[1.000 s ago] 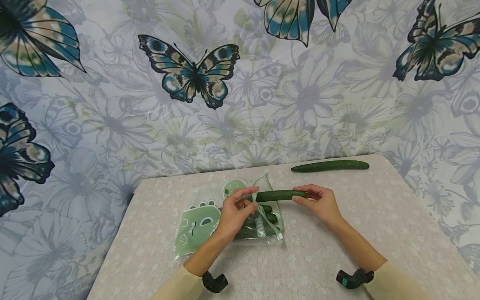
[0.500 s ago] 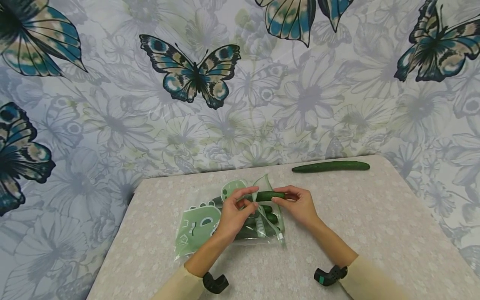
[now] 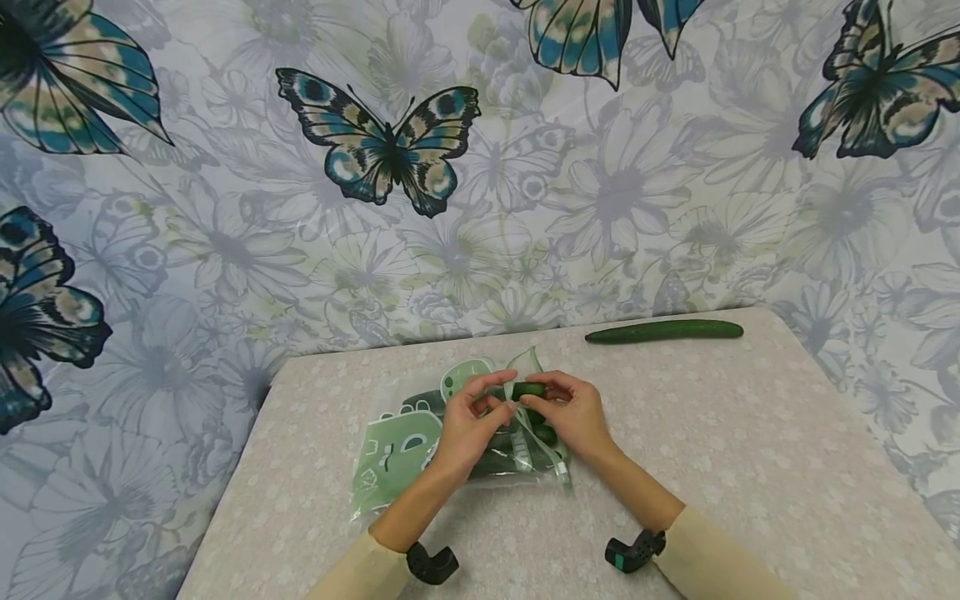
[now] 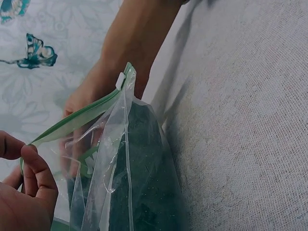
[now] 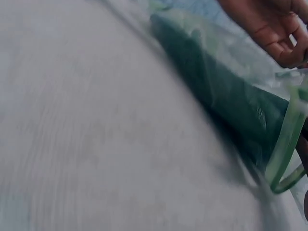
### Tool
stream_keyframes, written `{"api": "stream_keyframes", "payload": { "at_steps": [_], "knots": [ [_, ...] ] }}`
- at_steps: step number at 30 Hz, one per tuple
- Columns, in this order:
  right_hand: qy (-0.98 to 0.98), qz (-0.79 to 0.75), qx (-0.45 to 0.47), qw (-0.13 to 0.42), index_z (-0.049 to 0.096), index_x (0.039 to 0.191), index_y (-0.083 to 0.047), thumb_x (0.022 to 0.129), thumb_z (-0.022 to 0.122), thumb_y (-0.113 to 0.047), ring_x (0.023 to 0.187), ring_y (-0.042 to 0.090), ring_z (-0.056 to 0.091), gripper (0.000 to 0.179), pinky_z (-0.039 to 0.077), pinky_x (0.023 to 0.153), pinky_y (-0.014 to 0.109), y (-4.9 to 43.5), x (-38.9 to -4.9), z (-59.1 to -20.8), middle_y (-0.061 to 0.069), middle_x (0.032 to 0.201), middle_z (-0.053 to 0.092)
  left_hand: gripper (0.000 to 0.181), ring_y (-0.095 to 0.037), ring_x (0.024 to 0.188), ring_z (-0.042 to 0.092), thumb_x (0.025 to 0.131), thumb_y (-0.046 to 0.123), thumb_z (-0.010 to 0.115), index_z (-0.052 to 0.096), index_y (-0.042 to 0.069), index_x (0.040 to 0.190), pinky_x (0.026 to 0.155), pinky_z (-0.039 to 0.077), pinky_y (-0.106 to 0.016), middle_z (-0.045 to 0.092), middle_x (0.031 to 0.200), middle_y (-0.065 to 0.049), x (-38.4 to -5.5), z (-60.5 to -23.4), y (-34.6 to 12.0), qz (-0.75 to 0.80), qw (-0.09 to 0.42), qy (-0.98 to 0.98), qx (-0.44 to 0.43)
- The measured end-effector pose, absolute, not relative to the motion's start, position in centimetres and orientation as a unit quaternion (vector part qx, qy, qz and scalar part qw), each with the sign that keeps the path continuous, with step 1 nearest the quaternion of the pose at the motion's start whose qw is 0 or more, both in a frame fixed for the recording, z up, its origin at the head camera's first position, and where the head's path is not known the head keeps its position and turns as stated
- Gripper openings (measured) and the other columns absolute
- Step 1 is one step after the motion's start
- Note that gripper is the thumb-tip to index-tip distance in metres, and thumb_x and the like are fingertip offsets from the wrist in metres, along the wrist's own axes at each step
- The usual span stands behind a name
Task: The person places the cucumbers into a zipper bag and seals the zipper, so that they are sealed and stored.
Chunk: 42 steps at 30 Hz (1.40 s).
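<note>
A clear zip bag (image 3: 397,467) with a green cartoon print lies on the table, its mouth facing right. Several cucumbers (image 3: 498,462) are inside it. My left hand (image 3: 468,433) pinches the green zip edge (image 4: 72,118) of the mouth between thumb and fingers. At the opening, my right hand (image 3: 577,417) grips the end of a cucumber (image 3: 531,389), most of which is inside the bag. The left wrist view shows the right hand (image 4: 86,96) partly behind the clear plastic. A white slider (image 4: 120,81) sits at the zip's near end.
Another cucumber (image 3: 665,331) lies at the back right of the table (image 3: 720,442), near the wall. The table has a pale patterned cover. Behind it stands a wall (image 3: 600,208) with flowers and butterflies.
My right hand has moved left, pushing the cucumber further into the bag, so only a short end shows outside. The left hand has stayed on the zip edge.
</note>
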State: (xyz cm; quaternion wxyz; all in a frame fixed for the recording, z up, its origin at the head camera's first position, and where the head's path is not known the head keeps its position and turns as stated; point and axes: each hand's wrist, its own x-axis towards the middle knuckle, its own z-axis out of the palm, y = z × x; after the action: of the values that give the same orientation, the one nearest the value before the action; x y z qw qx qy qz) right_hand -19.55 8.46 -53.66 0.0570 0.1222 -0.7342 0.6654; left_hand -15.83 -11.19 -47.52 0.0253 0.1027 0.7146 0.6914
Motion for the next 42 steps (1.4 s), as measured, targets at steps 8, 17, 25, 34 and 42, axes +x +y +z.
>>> {"api": "stream_keyframes", "payload": {
  "at_steps": [8, 17, 25, 34, 42],
  "knots": [
    [-0.773, 0.613, 0.162, 0.024, 0.071, 0.128, -0.009, 0.098, 0.079, -0.007, 0.115, 0.034, 0.078, 0.032, 0.063, 0.088, 0.023, 10.1, -19.4, -54.1, 0.016, 0.135, 0.069, 0.045, -0.005, 0.075, 0.065, 0.096, 0.0, 0.071, 0.07, 0.008, 0.14, 0.075, 0.051, -0.021, 0.057, 0.14, -0.014, -15.9, -47.7, -11.0, 0.69, 0.022, 0.716, 0.103],
    [-0.821, 0.545, 0.164, 0.041, 0.08, 0.124, -0.009, 0.098, 0.08, -0.016, 0.099, 0.025, 0.082, 0.027, 0.066, 0.084, 0.029, 9.7, -20.1, -54.4, 0.012, 0.117, 0.082, 0.045, -0.005, 0.075, 0.065, 0.096, -0.001, 0.07, 0.07, 0.007, 0.14, 0.077, 0.054, -0.022, 0.061, 0.143, -0.014, -16.0, -48.0, -11.0, 0.693, 0.027, 0.712, 0.109],
    [-0.882, 0.436, 0.168, 0.059, 0.079, 0.129, -0.008, 0.103, 0.073, -0.016, 0.088, 0.015, 0.068, 0.028, 0.058, 0.077, 0.03, 9.7, -20.1, -54.2, 0.006, 0.108, 0.075, 0.043, -0.005, 0.075, 0.065, 0.097, 0.0, 0.07, 0.072, 0.011, 0.138, 0.072, 0.049, -0.021, 0.059, 0.143, -0.019, -16.0, -48.0, -11.0, 0.69, 0.027, 0.715, 0.112],
    [-0.874, 0.451, 0.175, 0.042, 0.078, 0.125, -0.006, 0.103, 0.072, -0.016, 0.099, 0.02, 0.077, 0.025, 0.065, 0.087, 0.036, 12.9, -20.5, -53.3, 0.006, 0.111, 0.08, 0.044, -0.004, 0.074, 0.064, 0.097, 0.0, 0.07, 0.069, 0.005, 0.141, 0.074, 0.051, -0.021, 0.058, 0.143, -0.02, -16.0, -48.0, -11.1, 0.691, 0.028, 0.714, 0.114],
    [-0.9, 0.392, 0.167, 0.089, 0.077, 0.127, -0.005, 0.105, 0.069, -0.016, 0.1, 0.027, 0.077, 0.025, 0.064, 0.085, 0.033, 21.2, -22.4, -53.0, 0.011, 0.112, 0.08, 0.043, -0.004, 0.075, 0.064, 0.098, 0.002, 0.071, 0.071, 0.01, 0.14, 0.076, 0.053, -0.022, 0.059, 0.144, -0.014, -15.9, -48.0, -11.3, 0.688, 0.029, 0.716, 0.113]
  ]
}}
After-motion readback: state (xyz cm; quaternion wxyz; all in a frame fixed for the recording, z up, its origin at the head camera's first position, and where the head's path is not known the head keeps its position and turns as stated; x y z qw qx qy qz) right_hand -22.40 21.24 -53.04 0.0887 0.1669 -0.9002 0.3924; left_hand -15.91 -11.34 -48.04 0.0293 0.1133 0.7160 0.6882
